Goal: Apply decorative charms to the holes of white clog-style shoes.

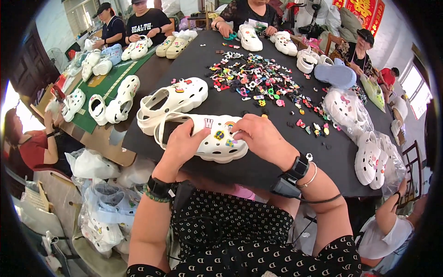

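A white foam clog (210,150) lies near the table's front edge, its toe to the right. My left hand (182,142) grips it at the heel-side opening, thumb on top. Charms sit on its upper: a letter-shaped one (208,123), a rainbow (229,124), a round yellow-and-blue one (219,135) and a small blue one near the toe. My right hand (264,138) is closed in a pinch at the toe, right beside the rainbow; whatever its fingertips hold is hidden. Just behind, touching this clog, rests a second white clog (184,98) with charms on its upper.
A heap of colourful charms (256,76) spreads over the black table (180,60). Bagged white clogs (346,108) line the right edge. More clogs (122,99) stand at left on a green mat (85,121). Several people sit around, some handling clogs. Bagged clogs (108,203) fill the lower left.
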`<state>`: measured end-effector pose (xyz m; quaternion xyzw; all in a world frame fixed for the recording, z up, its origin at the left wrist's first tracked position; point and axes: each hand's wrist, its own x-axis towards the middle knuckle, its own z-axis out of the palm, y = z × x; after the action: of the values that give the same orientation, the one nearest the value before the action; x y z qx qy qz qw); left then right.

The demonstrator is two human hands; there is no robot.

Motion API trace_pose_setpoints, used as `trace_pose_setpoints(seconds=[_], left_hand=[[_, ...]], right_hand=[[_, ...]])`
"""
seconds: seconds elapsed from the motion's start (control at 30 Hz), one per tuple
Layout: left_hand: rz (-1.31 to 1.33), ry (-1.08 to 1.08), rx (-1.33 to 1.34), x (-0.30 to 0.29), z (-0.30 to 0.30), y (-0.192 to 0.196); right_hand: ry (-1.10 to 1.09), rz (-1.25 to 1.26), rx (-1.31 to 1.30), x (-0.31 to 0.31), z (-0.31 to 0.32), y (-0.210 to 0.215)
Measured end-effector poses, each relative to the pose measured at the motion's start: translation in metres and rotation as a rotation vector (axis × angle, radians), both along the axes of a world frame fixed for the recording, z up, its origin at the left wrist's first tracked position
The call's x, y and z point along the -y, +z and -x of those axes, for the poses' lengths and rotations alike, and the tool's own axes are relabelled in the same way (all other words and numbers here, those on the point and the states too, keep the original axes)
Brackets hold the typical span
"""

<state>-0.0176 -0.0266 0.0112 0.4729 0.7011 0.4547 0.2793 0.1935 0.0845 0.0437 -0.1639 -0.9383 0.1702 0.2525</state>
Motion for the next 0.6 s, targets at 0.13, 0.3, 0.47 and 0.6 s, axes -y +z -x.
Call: trace_pose_setpoints(seconds=[0.13, 0.3, 0.47, 0.6], left_hand=[[-0.032, -0.004, 0.032, 0.002, 0.000, -0.002], [-0.006, -0.010, 0.030, -0.001, 0.003, -0.005], [-0.005, 0.011, 0.053, -0.002, 0.004, -0.011], [0.013, 0.002, 0.195, 0.000, 0.002, -0.004]], right_hand=[[-0.022, 0.052, 0.018, 0.004, 0.003, 0.006], [0.036, 0.049, 0.031, 0.017, 0.006, 0.009], [0.088, 0.021, 0.004, 0.030, 0.014, -0.001], [0.074, 0.010, 0.026, 0.033, 0.019, -0.004]])
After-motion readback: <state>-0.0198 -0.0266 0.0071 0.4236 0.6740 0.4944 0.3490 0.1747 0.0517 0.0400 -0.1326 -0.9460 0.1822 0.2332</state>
